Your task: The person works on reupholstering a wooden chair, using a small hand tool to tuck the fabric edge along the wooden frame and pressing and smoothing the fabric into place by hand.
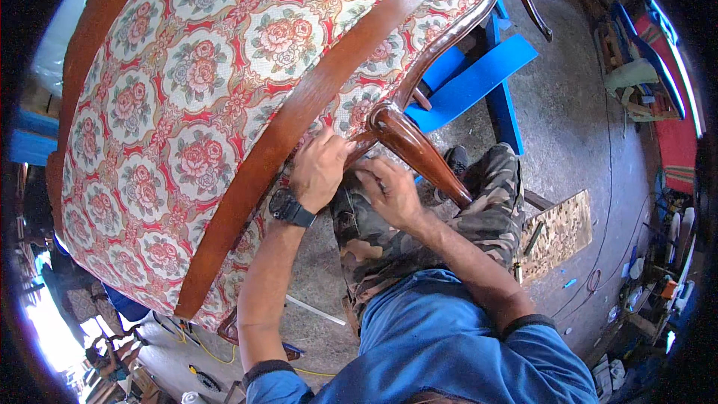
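I see the floral seat [202,105] slanting lengthwise up rightward; left hand [321,167], right hand [393,193] half-curled, any grip I can't tell.

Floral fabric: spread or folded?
Spread: fabric shows on both sides of the rail, its rose pattern without a visible fold. Cannot tell behind the left hand.

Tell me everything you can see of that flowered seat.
The seat is covered in cream-and-red cloth with rose medallions. A brown band, apparently wood, crosses it. Glossy, curved, wood-like legs jut out on the right, so it seems tipped over. It fills the upper left. The left hand seems to touch its edge near a leg; the right hand is close, contact unclear.
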{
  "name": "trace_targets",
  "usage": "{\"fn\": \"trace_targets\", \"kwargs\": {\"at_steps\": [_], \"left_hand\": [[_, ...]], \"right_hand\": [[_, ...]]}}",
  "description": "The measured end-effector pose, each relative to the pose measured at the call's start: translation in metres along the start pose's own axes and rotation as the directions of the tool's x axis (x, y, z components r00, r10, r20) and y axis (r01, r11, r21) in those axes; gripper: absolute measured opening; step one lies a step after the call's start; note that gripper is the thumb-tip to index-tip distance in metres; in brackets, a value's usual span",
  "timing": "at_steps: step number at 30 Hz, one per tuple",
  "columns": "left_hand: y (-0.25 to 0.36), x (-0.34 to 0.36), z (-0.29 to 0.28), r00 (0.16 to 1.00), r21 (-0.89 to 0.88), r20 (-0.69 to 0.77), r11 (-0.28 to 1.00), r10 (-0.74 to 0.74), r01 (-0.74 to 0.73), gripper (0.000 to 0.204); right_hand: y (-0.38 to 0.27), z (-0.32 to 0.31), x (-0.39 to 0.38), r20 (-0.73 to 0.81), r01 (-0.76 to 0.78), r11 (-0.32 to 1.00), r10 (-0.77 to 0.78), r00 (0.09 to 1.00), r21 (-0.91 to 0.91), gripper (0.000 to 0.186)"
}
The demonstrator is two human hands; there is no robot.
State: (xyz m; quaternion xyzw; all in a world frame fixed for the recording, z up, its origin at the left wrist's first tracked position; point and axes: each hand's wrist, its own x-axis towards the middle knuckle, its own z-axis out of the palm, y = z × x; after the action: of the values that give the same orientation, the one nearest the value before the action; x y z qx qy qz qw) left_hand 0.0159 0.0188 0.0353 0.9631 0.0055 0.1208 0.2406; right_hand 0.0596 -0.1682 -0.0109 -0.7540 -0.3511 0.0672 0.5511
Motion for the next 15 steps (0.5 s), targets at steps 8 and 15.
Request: {"fn": "trace_targets", "kwargs": {"at_steps": [8, 15], "left_hand": [[0.004, -0.015, -0.007, 0.772, -0.625, 0.155, 0.544, -0.616, 0.559, 0.028], [0.007, -0.022, -0.004, 0.741, -0.795, 0.183, 0.346, -0.646, 0.498, 0.028]], "right_hand": [[0.001, 0.034, 0.027, -0.126, -0.02, 0.993, 0.035, 0.991, 0.113, 0.031], [-0.001, 0.035, 0.03, 0.004, 0.018, 0.999, -0.018, 1.0, -0.048, 0.016]]}}
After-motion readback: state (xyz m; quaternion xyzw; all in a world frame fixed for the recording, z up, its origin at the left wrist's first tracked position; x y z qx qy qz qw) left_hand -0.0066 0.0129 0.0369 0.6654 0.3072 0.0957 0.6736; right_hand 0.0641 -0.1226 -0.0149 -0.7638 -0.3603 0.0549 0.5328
